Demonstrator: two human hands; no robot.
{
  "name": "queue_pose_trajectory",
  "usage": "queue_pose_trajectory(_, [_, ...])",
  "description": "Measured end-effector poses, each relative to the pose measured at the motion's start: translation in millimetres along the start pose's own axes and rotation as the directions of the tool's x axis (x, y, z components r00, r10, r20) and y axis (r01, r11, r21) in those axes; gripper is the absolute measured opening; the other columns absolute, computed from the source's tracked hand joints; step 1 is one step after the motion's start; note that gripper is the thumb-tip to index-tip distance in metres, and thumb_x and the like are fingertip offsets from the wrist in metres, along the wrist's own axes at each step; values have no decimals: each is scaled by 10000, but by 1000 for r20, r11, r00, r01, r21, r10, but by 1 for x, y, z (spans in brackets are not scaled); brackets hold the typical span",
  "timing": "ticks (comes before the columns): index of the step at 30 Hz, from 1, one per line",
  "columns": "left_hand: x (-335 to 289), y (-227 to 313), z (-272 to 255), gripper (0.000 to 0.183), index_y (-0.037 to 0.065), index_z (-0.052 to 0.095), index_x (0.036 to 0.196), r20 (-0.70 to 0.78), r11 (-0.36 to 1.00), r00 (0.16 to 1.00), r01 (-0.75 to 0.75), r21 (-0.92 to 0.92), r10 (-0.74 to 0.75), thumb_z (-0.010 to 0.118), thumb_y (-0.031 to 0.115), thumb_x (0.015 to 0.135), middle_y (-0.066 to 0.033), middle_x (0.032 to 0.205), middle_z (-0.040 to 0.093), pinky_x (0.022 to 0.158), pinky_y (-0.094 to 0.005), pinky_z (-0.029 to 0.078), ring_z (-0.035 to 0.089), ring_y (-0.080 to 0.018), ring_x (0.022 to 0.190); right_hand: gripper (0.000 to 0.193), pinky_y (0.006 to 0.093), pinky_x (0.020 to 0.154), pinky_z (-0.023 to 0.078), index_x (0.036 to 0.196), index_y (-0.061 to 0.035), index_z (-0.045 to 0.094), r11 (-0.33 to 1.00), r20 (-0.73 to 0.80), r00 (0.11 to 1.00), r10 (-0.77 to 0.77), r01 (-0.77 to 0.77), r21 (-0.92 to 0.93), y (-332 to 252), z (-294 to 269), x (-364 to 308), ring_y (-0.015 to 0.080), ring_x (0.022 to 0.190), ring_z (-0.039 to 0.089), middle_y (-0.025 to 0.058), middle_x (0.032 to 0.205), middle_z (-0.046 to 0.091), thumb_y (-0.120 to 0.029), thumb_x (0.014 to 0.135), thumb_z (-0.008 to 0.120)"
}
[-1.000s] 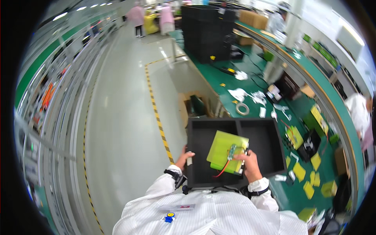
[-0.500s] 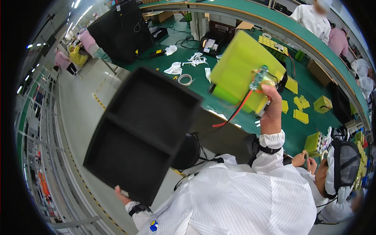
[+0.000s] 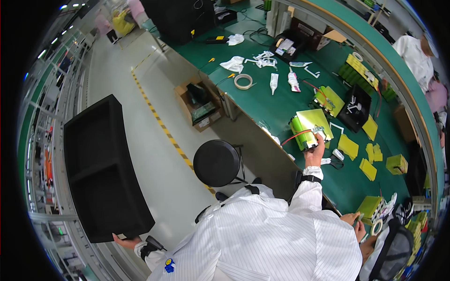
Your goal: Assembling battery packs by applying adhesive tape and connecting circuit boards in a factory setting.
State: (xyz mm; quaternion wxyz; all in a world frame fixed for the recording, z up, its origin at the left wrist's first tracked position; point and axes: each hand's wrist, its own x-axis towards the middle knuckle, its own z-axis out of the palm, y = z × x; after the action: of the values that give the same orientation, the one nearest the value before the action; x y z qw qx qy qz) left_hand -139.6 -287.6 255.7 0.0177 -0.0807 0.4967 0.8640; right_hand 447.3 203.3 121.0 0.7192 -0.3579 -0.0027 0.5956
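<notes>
My left hand (image 3: 125, 241) grips the lower end of a large black tray (image 3: 89, 172) with two compartments, held out over the floor on the left. Both compartments look bare inside. My right hand (image 3: 316, 153) is closed around the near end of a battery pack (image 3: 303, 132) with green cells, a yellow-green sheet on top, a small circuit board and a red wire. The pack is at the front edge of the green workbench (image 3: 262, 108); whether it touches the surface I cannot tell. Beyond it lies a second battery pack (image 3: 330, 100), beside a black box (image 3: 355, 108).
A round black stool (image 3: 216, 163) stands before the bench, with a cardboard box (image 3: 187, 100) on the floor behind. Tape (image 3: 243, 82), white tubes and yellow sheets (image 3: 348, 146) lie on the bench. A co-worker's hands (image 3: 357, 225) work at the right.
My right hand has lowered the battery pack away from my head to the bench edge. The black tray has swung left and turned more upright in view. The head view has shifted.
</notes>
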Motion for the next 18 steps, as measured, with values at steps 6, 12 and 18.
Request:
queue_pose_trajectory(6, [-51, 16, -6, 632, 72, 592, 1295, -138, 997, 988, -70, -24, 67, 682, 476, 817, -90, 1302, 594, 986, -432, 483, 573, -288, 1163, 290, 400, 837, 580, 1114, -44, 624, 997, -43, 998, 38, -41, -73, 12, -44, 49, 261, 945, 700, 93, 1070, 708, -171, 870, 715])
queue_pose_trajectory(12, [-84, 13, 1, 622, 129, 587, 1277, -222, 997, 972, -71, 23, 75, 741, 467, 778, -57, 1255, 594, 944, -434, 523, 585, -278, 1096, 233, 378, 730, 583, 1064, -108, 666, 990, -74, 995, 73, -81, -119, 0, -49, 50, 232, 854, 708, 43, 1014, 727, -239, 878, 720])
queue_pose_trajectory(18, [-68, 2, -13, 600, 87, 580, 1267, -225, 996, 974, -8, -92, -13, 707, 455, 810, -54, 1258, 605, 984, -408, 503, 585, -256, 1128, 361, 485, 844, 537, 1207, -187, 599, 835, -45, 969, 242, -232, -500, -44, -56, 33, 251, 958, 579, 68, 1174, 583, -340, 894, 697])
